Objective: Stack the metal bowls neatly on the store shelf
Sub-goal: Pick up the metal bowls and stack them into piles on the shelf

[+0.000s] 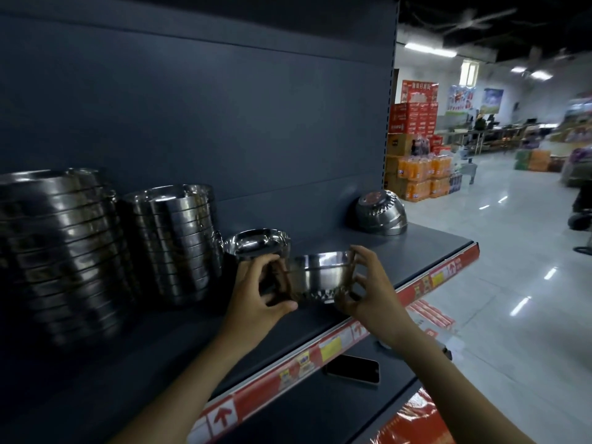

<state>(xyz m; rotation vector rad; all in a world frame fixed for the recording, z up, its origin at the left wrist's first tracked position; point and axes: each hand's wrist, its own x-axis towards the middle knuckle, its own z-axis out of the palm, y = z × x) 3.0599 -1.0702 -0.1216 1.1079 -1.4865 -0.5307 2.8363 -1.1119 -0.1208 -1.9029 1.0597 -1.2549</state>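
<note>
A small shiny metal bowl (320, 277) stands upright just above the dark shelf (198, 344), held between both hands. My left hand (259, 293) grips its left side and my right hand (368, 290) grips its right rim and base. Right behind it sits another open metal bowl (256, 246). To the left rise two tall stacks of metal bowls, the nearer stack (179, 241) and a bigger stack (61, 248) at the far left. At the shelf's far right end lie overturned metal bowls (379, 213), nested, with a red label on the base.
The shelf has a red price strip (320, 347) along its front edge and a dark back panel. A black phone (352, 368) lies on the shelf below. The white-tiled aisle at right holds stacked drink cases (419, 174).
</note>
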